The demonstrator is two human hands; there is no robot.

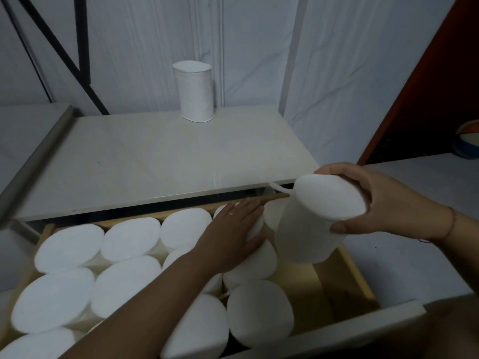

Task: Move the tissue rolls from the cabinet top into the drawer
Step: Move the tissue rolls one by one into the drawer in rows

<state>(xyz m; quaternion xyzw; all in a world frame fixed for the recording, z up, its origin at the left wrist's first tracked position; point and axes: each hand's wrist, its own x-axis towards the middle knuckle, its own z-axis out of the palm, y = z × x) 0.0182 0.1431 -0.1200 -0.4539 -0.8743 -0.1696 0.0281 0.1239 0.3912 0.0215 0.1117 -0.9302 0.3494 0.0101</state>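
From my remote seat I see the right hand (383, 203) gripping a white tissue roll (318, 221), thumb curled round its near side and fingers wrapped over the far edge. The roll is tilted, its lower end dipping into the bare right-hand part of the wooden drawer (350, 270), and a loose tail of paper (280, 187) sticks out near its top. The left hand (233, 226) lies with its fingers stretched out nearly straight on top of a standing roll (256, 257) just left of the held one, thumb against that roll's side; there is a gold ring (230, 214) on one finger. The rest of the drawer is packed with upright rolls (70, 244), flat ends up, touching one another. On the pale cabinet top (155, 161) I count one roll left (195, 94), standing upright near the back edge, well apart from both hands. A thin bracelet (452, 224) circles the right wrist, and a striped ball (469, 141) sits at the far right.
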